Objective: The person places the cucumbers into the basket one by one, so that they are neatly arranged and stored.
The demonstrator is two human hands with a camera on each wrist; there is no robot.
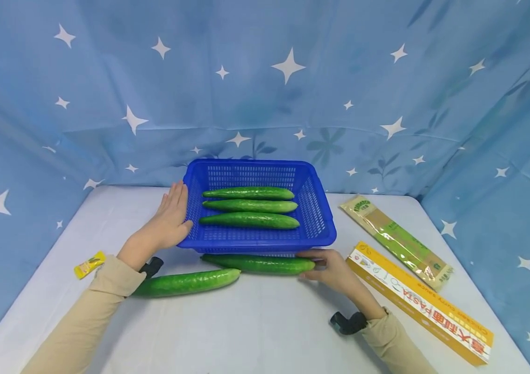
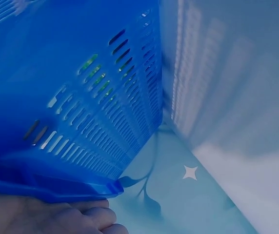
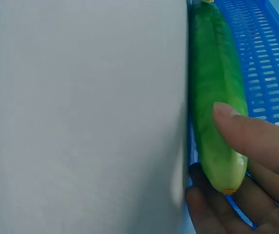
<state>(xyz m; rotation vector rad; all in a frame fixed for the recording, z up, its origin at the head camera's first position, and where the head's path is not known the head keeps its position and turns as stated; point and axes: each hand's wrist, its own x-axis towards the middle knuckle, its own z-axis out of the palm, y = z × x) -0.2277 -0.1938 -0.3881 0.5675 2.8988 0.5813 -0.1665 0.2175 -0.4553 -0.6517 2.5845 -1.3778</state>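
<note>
A blue plastic basket (image 1: 265,244) stands at the back of the white table, with three cucumbers (image 1: 248,219) lying side by side in it. My left hand (image 1: 170,215) rests along the basket's left side, fingers straight against the rim; the left wrist view shows fingers (image 2: 98,218) right at that rim. Just in front of the basket lies another cucumber (image 1: 257,264). My right hand (image 1: 332,270) holds its right end, thumb (image 3: 254,139) on one side and fingers round the other. Beside my left wrist is one more cucumber (image 1: 190,283), partly hidden by the sleeve.
A long yellow pasta box (image 1: 421,306) lies at the right, close to my right forearm. Behind it is a flat noodle packet (image 1: 395,239). A small yellow packet (image 1: 89,265) lies at the left. Blue star-patterned cloth (image 1: 265,104) hangs behind the table.
</note>
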